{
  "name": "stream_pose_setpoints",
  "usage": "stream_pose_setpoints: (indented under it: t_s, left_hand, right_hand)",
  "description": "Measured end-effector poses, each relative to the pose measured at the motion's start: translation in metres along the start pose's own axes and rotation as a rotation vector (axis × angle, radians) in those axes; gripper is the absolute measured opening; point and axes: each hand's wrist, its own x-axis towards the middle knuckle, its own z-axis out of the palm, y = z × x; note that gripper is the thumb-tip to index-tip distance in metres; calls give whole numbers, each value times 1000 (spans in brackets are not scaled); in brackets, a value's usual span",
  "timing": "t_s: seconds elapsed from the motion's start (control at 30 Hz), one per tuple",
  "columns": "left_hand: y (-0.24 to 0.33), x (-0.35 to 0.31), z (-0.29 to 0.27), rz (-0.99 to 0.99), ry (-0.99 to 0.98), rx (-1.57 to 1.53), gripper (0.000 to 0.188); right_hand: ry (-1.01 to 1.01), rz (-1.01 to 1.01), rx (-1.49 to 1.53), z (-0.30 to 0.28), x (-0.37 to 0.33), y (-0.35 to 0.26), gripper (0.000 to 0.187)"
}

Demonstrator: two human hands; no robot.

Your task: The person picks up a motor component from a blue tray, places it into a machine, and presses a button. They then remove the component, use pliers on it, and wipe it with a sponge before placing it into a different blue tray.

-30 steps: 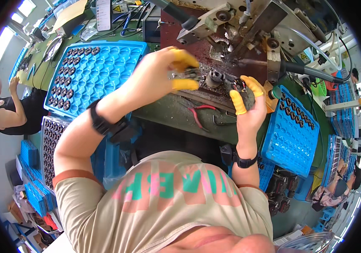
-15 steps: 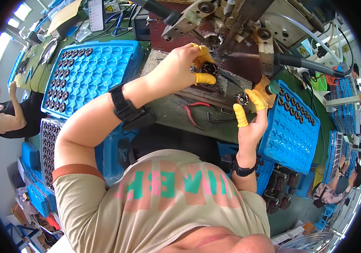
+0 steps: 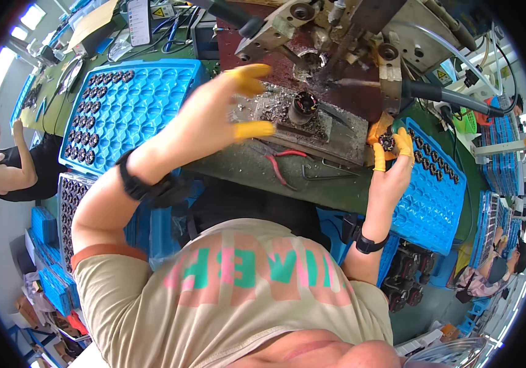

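Observation:
My left hand [image 3: 204, 119], with yellow finger covers, is open and slightly blurred. Its fingers are apart, with nothing between them, left of the metal fixture. On that fixture [image 3: 341, 136] a small round motor stator [image 3: 304, 105] stands on a post, touched by neither hand. Yellow covers also sit on the fingertips of my right hand [image 3: 392, 175]. It pinches another dark wound stator [image 3: 386, 143] beside an orange-brown block [image 3: 378, 130], at the left edge of the right blue tray [image 3: 425, 205].
A large blue tray [image 3: 152, 92] with several stators lies at left. Red-handled pliers [image 3: 275, 168] and a hex key [image 3: 327, 174] rest near the bench edge. Machine arms [image 3: 435, 92] overhang the fixture. A phone [image 3: 139, 23] stands behind. Another person [image 3: 14, 159] sits at far left.
My left hand has drawn back leftward from the fixture, uncovering the stator there. My right hand has moved right with its stator, up to the right tray.

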Motion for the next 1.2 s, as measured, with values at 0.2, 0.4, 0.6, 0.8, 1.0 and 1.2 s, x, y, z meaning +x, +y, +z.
stream_pose_setpoints:
  t_s: [0.2,0.4,0.6,0.8,1.0,1.2]
  left_hand:
    - [10,-76,-52,-212,169,70,39]
    - [26,-91,-32,-205,180,-133,20]
    - [43,-51,26,-59,12,-239,25]
    - [34,-53,48,-159,-90,-503,32]
    - [29,-55,49,-291,-131,-630,29]
    - [24,-54,48,-314,-156,-687,27]
  right_hand:
    - [-26,-42,-102,-1,0,2,38]
    - [-31,17,163,-23,-3,-31,48]
    - [-214,-162,412,-25,-26,-95,47]
    - [-232,-325,389,-22,-27,-105,48]
    - [-255,-370,412,-16,-32,-110,45]
    - [-288,-396,413,-15,-32,-109,44]
